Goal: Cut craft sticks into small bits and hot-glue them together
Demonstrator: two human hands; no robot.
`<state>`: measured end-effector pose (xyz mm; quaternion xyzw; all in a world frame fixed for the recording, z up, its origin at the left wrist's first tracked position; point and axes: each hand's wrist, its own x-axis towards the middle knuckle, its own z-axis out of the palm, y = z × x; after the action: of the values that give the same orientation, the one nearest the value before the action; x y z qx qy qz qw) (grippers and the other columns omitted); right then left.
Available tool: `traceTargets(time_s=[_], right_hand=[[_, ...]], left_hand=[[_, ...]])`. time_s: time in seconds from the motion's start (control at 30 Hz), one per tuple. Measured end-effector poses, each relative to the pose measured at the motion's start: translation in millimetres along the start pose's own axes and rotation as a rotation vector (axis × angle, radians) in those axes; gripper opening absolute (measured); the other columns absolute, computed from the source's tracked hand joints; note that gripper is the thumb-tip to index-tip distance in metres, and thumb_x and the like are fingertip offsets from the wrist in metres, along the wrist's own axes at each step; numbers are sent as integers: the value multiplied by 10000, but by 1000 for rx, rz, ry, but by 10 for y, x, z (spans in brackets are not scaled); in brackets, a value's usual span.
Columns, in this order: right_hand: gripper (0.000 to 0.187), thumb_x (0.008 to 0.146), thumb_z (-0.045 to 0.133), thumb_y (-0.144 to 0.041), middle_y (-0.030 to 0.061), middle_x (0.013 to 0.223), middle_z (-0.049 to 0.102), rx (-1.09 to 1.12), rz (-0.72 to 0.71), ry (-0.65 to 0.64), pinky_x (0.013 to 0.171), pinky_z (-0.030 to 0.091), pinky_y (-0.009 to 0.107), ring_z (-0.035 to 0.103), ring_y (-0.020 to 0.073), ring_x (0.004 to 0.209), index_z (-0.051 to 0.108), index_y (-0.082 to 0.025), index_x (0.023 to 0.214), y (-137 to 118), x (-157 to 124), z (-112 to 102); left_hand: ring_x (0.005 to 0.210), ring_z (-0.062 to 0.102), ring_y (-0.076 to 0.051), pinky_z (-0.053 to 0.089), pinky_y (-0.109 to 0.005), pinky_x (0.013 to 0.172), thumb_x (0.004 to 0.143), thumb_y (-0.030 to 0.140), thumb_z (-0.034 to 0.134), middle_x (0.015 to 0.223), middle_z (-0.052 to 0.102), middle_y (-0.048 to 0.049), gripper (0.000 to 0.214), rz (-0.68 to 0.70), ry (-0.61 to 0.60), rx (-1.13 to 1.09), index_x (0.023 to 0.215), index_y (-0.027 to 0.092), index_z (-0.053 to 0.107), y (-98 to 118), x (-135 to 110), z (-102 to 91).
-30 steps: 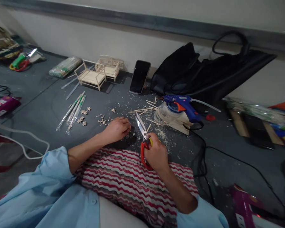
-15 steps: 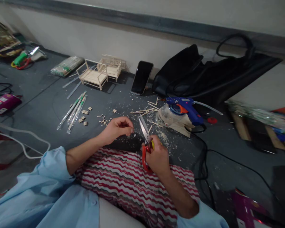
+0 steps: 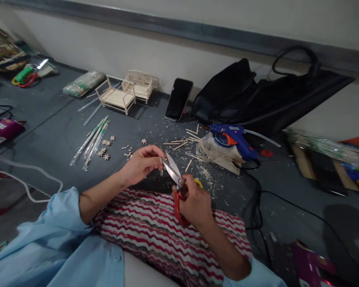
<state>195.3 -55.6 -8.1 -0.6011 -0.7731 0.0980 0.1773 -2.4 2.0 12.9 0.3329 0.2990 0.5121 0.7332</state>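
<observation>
My right hand (image 3: 195, 198) grips a pair of scissors (image 3: 174, 170) by its red and yellow handles, the blades parted and pointing up and left. Close to the blade tips, my left hand (image 3: 145, 162) is closed in a pinch; whatever is between its fingertips is too small to make out. Left of that hand lie tiny cut wooden pieces (image 3: 127, 150) and several small wooden flower shapes (image 3: 105, 149). Thin wooden sticks (image 3: 179, 142) are scattered beyond the scissors, among pale shavings (image 3: 208, 175).
A blue glue gun (image 3: 237, 137) rests on a clear jar (image 3: 208, 147) at right, its black cord trailing. Miniature wooden chairs (image 3: 118, 99), a phone (image 3: 178, 99) and a black bag (image 3: 245, 95) stand by the wall. Wrapped sticks (image 3: 92, 141) lie left; striped cloth (image 3: 167, 235) covers my lap.
The scissors have moved left and tilted toward my left hand, their tips now at its fingertips. The blades are spread wider. My left hand has shifted slightly left.
</observation>
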Motion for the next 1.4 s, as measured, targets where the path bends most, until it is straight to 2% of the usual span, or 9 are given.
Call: traceTargets(time_s=[0.23,0.47,0.73,1.17,1.4], right_hand=[[211,812,528,-307,1,643,644,-53,19,-12,553,334,266,600,193,601,576,-212,994,20,1,22],[212,811,533,-316,11,656,666,-56,-4,-5,569,348,271,632,206,635,573,-213,991,37,-1,37],[205,807,534,-320,4,655,669,-50,9,-6,568,348,274,639,208,625,576,-223,982,29,1,37],[188,814,521,-314,5,645,658,-75,14,-36,557,314,271,622,202,600,569,-224,972,5,6,17],[169,813,492,-297,0,627,643,-102,16,-70,547,277,265,596,182,573,564,-221,946,-8,8,-1]], left_hand=[[589,615,-87,494,-203,599,661,171,825,701,687,-11,173,37,-14,43,764,133,692,-14,-15,-1],[561,594,-76,479,-198,569,664,199,825,712,671,-10,190,-41,-42,6,772,124,688,-5,-13,-10],[608,595,-86,487,-209,592,736,197,774,746,663,0,210,86,-73,42,871,153,620,-31,-16,-9],[624,579,-81,471,-198,581,728,204,782,735,649,18,289,96,-71,81,866,173,530,-49,-19,21],[687,603,-88,485,-200,620,740,125,745,799,645,12,271,92,-98,161,916,177,545,8,-23,-10]])
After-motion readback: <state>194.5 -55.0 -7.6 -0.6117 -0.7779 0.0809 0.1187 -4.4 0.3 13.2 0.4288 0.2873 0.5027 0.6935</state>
